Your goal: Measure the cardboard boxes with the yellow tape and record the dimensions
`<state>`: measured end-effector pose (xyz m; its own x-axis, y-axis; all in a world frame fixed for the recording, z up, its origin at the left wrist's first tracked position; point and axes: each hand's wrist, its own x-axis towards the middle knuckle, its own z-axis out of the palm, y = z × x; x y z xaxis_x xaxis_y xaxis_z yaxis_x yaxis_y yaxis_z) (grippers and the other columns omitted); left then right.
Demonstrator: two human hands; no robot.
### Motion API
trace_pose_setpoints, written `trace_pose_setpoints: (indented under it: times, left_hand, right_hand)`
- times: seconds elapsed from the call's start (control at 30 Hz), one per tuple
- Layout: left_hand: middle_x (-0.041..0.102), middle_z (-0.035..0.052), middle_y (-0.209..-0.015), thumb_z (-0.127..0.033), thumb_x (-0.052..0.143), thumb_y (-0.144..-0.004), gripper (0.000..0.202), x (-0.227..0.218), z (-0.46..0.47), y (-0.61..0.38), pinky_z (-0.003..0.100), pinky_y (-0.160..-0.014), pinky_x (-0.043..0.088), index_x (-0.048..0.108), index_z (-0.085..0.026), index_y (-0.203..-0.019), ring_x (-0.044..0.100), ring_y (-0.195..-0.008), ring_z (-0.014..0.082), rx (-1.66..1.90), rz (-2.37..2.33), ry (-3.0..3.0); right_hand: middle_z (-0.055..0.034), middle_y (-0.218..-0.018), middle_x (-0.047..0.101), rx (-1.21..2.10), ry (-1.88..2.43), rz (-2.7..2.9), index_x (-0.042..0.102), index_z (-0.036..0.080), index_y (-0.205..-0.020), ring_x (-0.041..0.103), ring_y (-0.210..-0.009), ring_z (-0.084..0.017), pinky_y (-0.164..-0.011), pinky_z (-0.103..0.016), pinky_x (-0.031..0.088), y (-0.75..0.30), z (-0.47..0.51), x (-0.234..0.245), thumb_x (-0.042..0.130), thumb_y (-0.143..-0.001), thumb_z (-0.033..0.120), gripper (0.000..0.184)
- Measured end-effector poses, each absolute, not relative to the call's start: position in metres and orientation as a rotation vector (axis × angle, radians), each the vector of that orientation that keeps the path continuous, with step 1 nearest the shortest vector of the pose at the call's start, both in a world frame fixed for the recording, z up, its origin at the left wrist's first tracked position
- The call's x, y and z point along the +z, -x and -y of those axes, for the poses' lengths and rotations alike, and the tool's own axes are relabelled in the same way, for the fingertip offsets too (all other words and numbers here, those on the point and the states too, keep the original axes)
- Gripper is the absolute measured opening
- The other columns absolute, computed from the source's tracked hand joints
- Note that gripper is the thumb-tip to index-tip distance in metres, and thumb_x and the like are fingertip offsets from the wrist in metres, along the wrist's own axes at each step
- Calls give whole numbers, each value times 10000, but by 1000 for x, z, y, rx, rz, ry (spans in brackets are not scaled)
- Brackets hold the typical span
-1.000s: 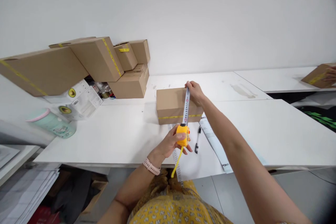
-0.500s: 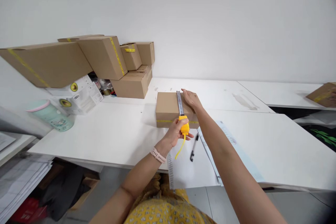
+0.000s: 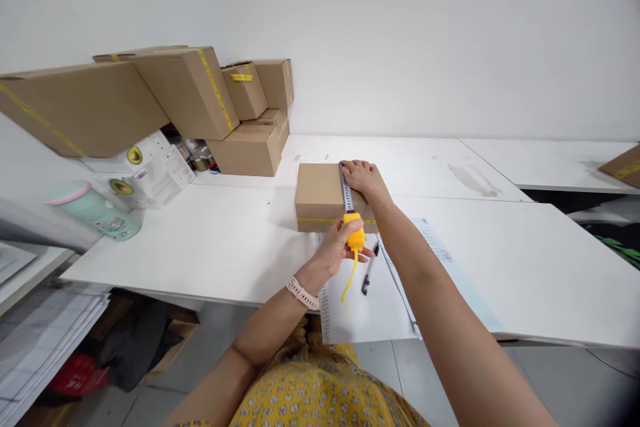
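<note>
A small brown cardboard box (image 3: 320, 195) with yellow tape stands on the white table (image 3: 215, 247). My left hand (image 3: 340, 245) is closed round a yellow tape measure (image 3: 356, 235) at the box's near edge. Its white blade (image 3: 346, 195) runs across the box top to the far edge. My right hand (image 3: 363, 179) rests on the box top and pins the blade's end down with its fingertips. A black pen (image 3: 369, 271) lies on printed paper sheets (image 3: 367, 303) just in front of the box.
A leaning pile of cardboard boxes (image 3: 150, 103) fills the back left, with white cartons (image 3: 150, 170) and a mint-green cup (image 3: 95, 212) below it. Another box (image 3: 623, 167) sits at the far right edge. Stacked papers (image 3: 40, 333) and boxes lie under the table.
The tape measure came down from a raised, longer pull to lie flat across the box top. My right hand lowered onto the box; my left moved up to its near edge.
</note>
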<state>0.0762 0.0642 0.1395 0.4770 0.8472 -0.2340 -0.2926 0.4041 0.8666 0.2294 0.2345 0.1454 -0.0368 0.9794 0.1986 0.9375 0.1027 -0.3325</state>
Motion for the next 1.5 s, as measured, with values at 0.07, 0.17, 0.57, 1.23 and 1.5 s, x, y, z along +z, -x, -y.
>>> trace_pose_setpoints:
  times: [0.07,0.17,0.57,1.23,1.5]
  left_hand:
    - [624,24,-892,-584,848,-687,609,138,-65,-76,305,-534,545,500,-217,-1027,732,-585,198,810,-757,-864]
    - [647,59,-992,-574,853,-699,608,136,-63,-75,324,-543,562,518,-222,-1065,733,-598,192,807,-767,-880]
    - [659,49,-942,-560,824,-685,578,138,-68,-76,319,-563,543,517,-218,-1036,686,-563,160,862,-811,-932]
    - [703,51,-1103,-413,830,-687,519,121,-141,28,299,-762,527,601,-229,-1114,677,-920,191,1597,-967,-1151]
    - [737,71,-1104,-455,896,-644,616,166,-145,29,305,-758,544,550,-240,-1106,741,-999,246,1628,-858,-1178]
  right_hand:
    - [-151,-1471,592,128,1843,2035,548,273,-1475,454,-1357,-367,-1126,-573,304,-229,-235,143,235,-1062,435,543]
    - [-151,-1463,590,106,1845,2035,554,277,-1473,451,-1354,-370,-1121,-572,302,-232,-237,139,217,-1065,456,559]
    - [-122,-1456,627,291,1752,1792,577,277,-1468,502,-1358,-337,-1176,-535,321,-231,-235,149,310,-1049,501,545]
    - [-99,-1335,620,447,1465,1222,607,325,-1441,632,-1075,-250,-969,-433,531,-288,-133,116,510,-911,735,677]
    - [-153,-1068,697,74,1768,1389,682,233,-925,563,-1065,-341,-927,-501,475,-291,-194,152,465,-958,627,452]
